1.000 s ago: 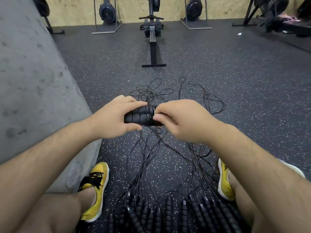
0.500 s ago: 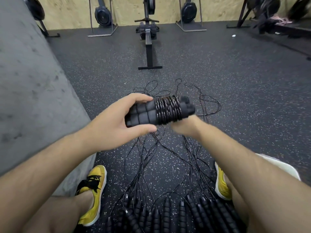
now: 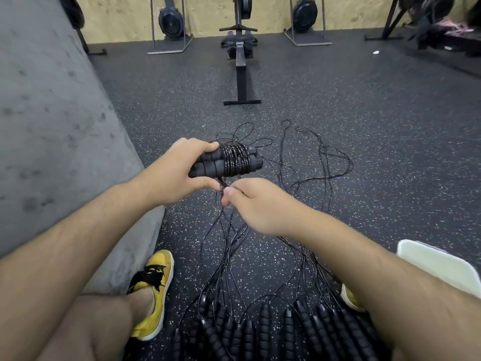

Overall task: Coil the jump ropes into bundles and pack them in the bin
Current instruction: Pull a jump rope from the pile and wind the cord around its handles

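Black speckled floor (image 3: pixel 377 142), loose jump ropes (image 3: pixel 263 327), plywood wall (image 3: pixel 270 11)

head camera looks down, forward, close above hands (image 3: pixel 213 188).

Coiled black jump-rope bundle (image 3: pixel 226 160) aloft; loose ropes (image 3: pixel 260 332) on floor.

Yellow shoes (image 3: pixel 156 303) (black laces (image 3: pixel 149 276)) — low-cut
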Demonstrator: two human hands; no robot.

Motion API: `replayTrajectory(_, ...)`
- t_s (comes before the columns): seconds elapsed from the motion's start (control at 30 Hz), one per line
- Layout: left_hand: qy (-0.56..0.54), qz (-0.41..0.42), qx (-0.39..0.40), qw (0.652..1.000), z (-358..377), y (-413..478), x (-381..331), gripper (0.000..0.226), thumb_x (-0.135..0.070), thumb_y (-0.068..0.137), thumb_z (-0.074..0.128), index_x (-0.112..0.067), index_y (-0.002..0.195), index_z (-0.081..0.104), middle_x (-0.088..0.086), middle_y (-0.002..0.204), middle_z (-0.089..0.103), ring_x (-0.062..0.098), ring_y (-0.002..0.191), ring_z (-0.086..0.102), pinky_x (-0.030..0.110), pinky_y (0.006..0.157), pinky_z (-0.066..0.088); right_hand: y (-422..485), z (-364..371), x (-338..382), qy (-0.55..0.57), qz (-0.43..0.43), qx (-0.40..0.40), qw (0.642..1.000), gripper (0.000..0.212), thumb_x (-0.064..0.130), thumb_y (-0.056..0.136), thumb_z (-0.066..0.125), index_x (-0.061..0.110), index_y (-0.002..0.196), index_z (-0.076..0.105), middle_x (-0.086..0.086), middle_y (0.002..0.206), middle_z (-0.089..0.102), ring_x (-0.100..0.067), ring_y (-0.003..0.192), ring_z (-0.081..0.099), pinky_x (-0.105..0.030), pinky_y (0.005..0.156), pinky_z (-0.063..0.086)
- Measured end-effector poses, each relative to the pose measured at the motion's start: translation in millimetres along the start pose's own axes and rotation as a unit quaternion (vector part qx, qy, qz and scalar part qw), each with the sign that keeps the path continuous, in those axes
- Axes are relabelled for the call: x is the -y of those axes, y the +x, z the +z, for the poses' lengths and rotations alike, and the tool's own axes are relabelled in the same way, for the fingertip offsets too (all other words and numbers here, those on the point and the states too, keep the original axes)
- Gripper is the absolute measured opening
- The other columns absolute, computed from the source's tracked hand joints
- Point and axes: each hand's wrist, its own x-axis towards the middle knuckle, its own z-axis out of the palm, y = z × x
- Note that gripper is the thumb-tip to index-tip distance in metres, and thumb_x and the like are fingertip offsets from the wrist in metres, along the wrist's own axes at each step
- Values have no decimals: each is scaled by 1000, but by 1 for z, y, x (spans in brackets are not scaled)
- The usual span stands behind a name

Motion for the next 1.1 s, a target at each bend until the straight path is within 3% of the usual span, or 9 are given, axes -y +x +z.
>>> replayTrajectory(0.13,33,41,1,999,5,1,-14,90,-73,75,59,-5,134,56,9,118,64,28,108,58,31,100,33,-7,-14,0,-68,-54,-8,996,35,36,103,46,19,73,51,4,64,54,-17,59,49,-34,55,37)
replayTrajectory(0.43,-16,68,23,997,4,-7,-45,73,-60,71,77,-17,126,58,-31,110,46,-4,97,43,7,91,30,2,-59,-21,-197,-116,-151,962,21,45,98,54,30,100,69,12,83,64,-12,84,56,-33,74,45)
replayTrajectory(0.6,-94,66,51,992,-6,-17,-70,69,-59,72,76,-30,130,53,-18,119,55,3,116,53,19,101,40,11,-73,-41,-177,-117,-195,958,25,55,93,55,34,94,69,17,83,62,-5,82,53,-36,79,48)
replayTrajectory(0.77,-360,-1,91,929,-14,-31,-100,69,-21,76,90,-20,132,50,-5,135,62,14,127,61,31,105,50,9,-75,-42,-177,-119,-150,965,35,43,97,46,13,100,64,7,86,64,-16,80,61,-34,78,53)
replayTrajectory(0.83,-280,22,19,959,-13,-30,-102,72,-40,77,83,-26,138,46,-12,132,59,6,128,57,22,106,46,8,-58,-36,-167,-83,-109,976,33,19,102,45,-13,102,52,-1,81,60,-11,71,60,-20,70,53)
replayTrajectory(0.87,-218,21,-14,976,-13,-27,-101,75,-51,78,76,-28,143,43,-12,131,58,5,127,56,21,106,43,10,-42,-34,-126,-39,-83,988,27,14,103,39,0,126,37,-6,81,60,-13,72,61,-20,71,52)
replayTrajectory(0.9,-143,13,-39,989,-13,-22,-97,80,-59,81,69,-27,148,40,-11,130,57,5,124,55,24,107,42,11,-23,-31,-64,-40,-115,991,33,14,102,32,6,102,64,-13,86,64,-23,77,65,-28,74,54)
replayTrajectory(1.0,64,-6,-63,996,-7,-10,-78,84,-65,91,57,-13,153,35,0,122,56,21,112,52,39,105,40,19,18,-21,18,-8,-140,990,33,16,100,35,3,109,64,-17,100,69,-34,86,63,-38,79,55)
replayTrajectory(1.1,93,-45,-64,993,-1,-7,-68,83,-59,95,51,-7,156,31,11,128,55,29,118,49,39,106,36,21,28,-7,3,3,-149,989,22,13,101,37,7,102,59,-14,96,68,-32,81,62,-39,70,52)
